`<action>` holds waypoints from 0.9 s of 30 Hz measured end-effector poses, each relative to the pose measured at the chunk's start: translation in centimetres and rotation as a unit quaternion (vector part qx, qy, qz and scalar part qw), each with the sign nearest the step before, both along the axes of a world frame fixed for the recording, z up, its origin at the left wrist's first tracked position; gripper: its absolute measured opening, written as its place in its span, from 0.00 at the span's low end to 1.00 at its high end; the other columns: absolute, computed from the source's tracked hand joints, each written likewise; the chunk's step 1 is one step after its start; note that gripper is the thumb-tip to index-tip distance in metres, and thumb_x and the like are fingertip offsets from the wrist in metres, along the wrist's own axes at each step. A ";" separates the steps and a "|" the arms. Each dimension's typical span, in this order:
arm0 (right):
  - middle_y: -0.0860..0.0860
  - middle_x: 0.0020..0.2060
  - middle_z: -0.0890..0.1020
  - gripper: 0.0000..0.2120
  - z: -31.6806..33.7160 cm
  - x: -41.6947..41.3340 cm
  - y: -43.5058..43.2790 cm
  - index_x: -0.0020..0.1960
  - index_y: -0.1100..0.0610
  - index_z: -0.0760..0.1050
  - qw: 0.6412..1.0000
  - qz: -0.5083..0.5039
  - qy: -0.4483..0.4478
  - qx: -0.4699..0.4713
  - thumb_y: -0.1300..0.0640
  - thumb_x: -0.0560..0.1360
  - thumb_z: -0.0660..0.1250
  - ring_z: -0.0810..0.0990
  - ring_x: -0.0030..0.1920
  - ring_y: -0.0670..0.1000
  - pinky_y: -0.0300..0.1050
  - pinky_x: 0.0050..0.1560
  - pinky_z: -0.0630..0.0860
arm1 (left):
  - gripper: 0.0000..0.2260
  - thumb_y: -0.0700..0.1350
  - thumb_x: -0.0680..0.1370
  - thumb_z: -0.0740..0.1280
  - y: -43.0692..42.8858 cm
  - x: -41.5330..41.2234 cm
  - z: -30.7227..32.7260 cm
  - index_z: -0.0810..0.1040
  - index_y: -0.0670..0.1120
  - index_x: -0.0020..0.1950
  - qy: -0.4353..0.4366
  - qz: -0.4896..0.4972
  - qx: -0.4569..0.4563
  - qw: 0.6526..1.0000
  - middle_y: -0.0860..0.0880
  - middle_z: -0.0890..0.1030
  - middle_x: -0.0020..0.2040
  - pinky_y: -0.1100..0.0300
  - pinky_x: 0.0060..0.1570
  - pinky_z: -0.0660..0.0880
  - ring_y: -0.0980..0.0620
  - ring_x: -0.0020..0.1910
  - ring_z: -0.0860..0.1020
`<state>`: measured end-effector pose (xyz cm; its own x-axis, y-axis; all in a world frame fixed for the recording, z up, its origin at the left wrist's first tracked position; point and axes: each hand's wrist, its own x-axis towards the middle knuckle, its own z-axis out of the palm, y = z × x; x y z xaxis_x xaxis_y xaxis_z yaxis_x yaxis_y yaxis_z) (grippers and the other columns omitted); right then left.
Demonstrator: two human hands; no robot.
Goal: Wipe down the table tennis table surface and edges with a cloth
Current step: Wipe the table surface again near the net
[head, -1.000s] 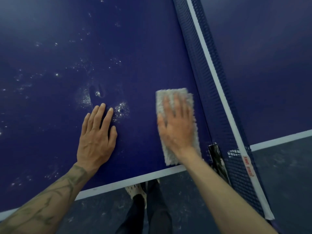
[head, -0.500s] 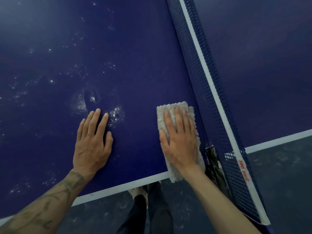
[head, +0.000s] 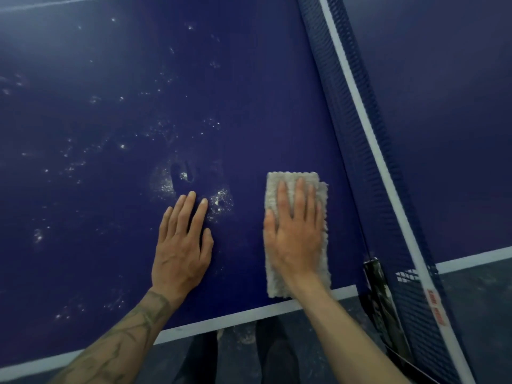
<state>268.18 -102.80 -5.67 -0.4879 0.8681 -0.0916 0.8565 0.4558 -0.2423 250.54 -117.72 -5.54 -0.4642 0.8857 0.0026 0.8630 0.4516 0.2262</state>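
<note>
Surface: dark blue board, smooth, matt with a faint sheen, dusted with white powdery specks and smears.
Edge stripe: flat white paint, matt, flush with the board.
Cloth: pale grey-white fabric with a thick nubby pile, rough-looking, fuzzy scalloped edges.
Net: dark blue woven mesh, open and matt.
Net tape: smooth white band along the mesh top, red printed lettering near its end.
Net clamp: black, glossy, scuffed; metal or hard plastic, cannot tell which.
Floor: dark grey, dull, mottled with pale dusty patches.
</note>
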 end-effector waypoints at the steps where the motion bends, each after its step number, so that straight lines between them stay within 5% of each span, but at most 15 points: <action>1: 0.56 0.87 0.45 0.32 -0.1 -1.5 -1.0 0.88 0.51 0.46 1.000 0.021 0.009 0.003 0.43 0.88 0.51 0.43 0.87 0.57 0.62 0.85 0.48 | 0.25 0.47 0.86 0.54 -0.1 0.0 0.0 0.63 0.42 0.83 0.000 0.000 0.005 1.000 0.43 0.58 0.85 0.42 0.83 0.54 0.45 0.85 0.55; 6: 0.53 0.87 0.48 0.31 -0.4 -1.4 -4.1 0.88 0.50 0.49 0.986 0.163 0.015 0.008 0.43 0.88 0.52 0.46 0.87 0.55 0.60 0.85 0.51 | 0.24 0.44 0.85 0.55 -0.3 -1.0 0.6 0.63 0.41 0.82 -0.068 0.002 0.051 0.996 0.44 0.61 0.84 0.43 0.82 0.56 0.47 0.84 0.58; 14: 0.54 0.87 0.44 0.32 0.5 -5.7 -3.9 0.88 0.50 0.44 0.999 -0.036 -0.021 -0.012 0.43 0.88 0.48 0.40 0.87 0.56 0.62 0.85 0.47 | 0.23 0.43 0.85 0.57 -3.2 -8.7 1.8 0.65 0.38 0.81 -0.043 0.017 0.050 0.998 0.40 0.63 0.82 0.40 0.81 0.58 0.41 0.82 0.61; 21: 0.53 0.87 0.48 0.31 -0.2 -10.1 -15.2 0.88 0.50 0.49 0.987 0.158 0.039 -0.001 0.42 0.88 0.53 0.47 0.87 0.56 0.60 0.85 0.52 | 0.24 0.45 0.85 0.56 -7.2 -12.8 0.7 0.65 0.37 0.81 -0.006 0.004 0.015 1.000 0.39 0.62 0.83 0.41 0.82 0.56 0.40 0.83 0.61; 27: 0.53 0.87 0.45 0.31 0.5 -5.7 -9.6 0.88 0.49 0.45 0.999 0.020 -0.035 -0.004 0.42 0.88 0.48 0.43 0.87 0.54 0.62 0.85 0.51 | 0.25 0.47 0.86 0.54 -7.5 -13.1 0.5 0.64 0.39 0.81 -0.021 0.007 0.019 1.000 0.41 0.61 0.83 0.42 0.83 0.54 0.42 0.84 0.58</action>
<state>262.49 -112.36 -5.19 -0.5137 0.8473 -0.1347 0.8530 0.4876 -0.1861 237.48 -125.22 -5.08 -0.4776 0.8784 0.0170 0.8458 0.4544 0.2794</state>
